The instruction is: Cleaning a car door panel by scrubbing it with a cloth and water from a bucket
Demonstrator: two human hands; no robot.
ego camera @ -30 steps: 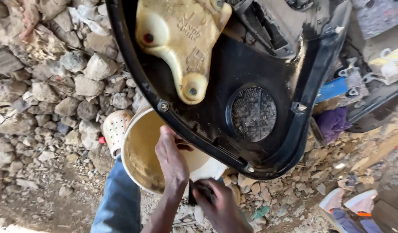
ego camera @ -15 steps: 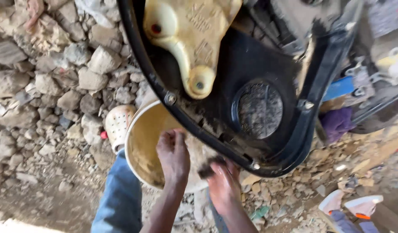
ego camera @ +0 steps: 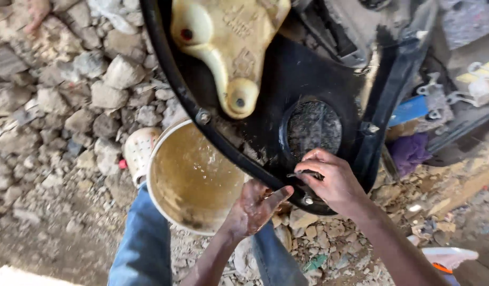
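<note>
Seen from above, over rubble ground [ego camera: 59, 106] of grey stones and dirt; large black plastic vehicle panel [ego camera: 287, 85] filling the top centre, its curved rim sweeping from 11 o'clock down to 5 o'clock; yellowed plastic reservoir [ego camera: 228, 47] bolted onto the panel at 12 o'clock, with a red dot near its upper lobe; round mesh grille [ego camera: 313, 127] set in the panel just right of centre.

Right hand [ego camera: 332, 180] at about 4 o'clock, resting on the panel's lower rim just below the grille; fingers curled and pinched shut around a small dark metal tool or fastener [ego camera: 307, 174], too small to name more exactly; small bolt head [ego camera: 307, 200] showing on the rim beneath that hand.

Left hand [ego camera: 252, 209] at about 6 o'clock, grimy and wet, fingers loosely spread and holding nothing, thumb stretched toward the panel's rim, touching or nearly touching it; cannot tell which.

White bucket [ego camera: 194, 177] with murky brown liquid just left of the left hand, partly tucked under the panel's rim; white perforated clog [ego camera: 140, 151] at the bucket's 9 o'clock edge; blue-jeaned legs [ego camera: 143, 249] at the bottom; purple cloth [ego camera: 408, 151] and blue object [ego camera: 408, 110] at 3 o'clock among the clutter.
</note>
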